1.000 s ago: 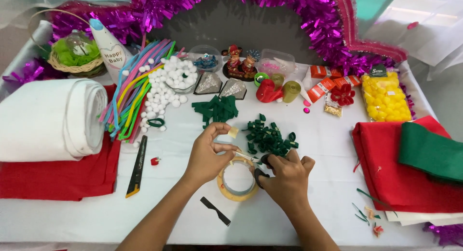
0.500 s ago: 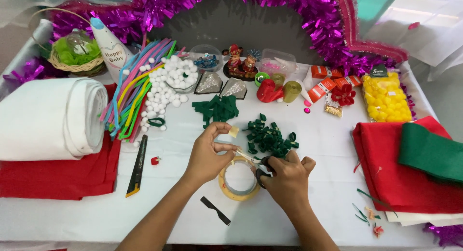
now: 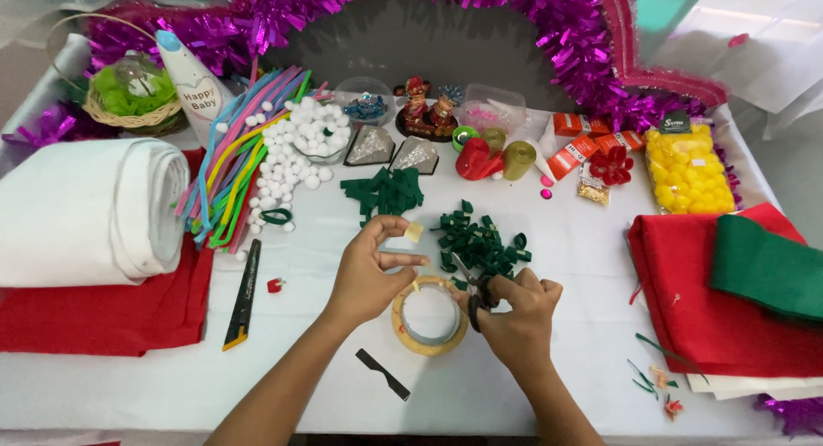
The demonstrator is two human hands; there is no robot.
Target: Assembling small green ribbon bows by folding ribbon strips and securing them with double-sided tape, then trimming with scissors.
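Two hands meet over a white worktop [image 3: 531, 197] crowded with craft supplies. A tape roll [image 3: 430, 316] lies between them. The left hand [image 3: 364, 279] pinches a tape piece [image 3: 415, 232] in its fingers; the right hand [image 3: 517, 313] grips small scissors [image 3: 477, 287], fingers curled.
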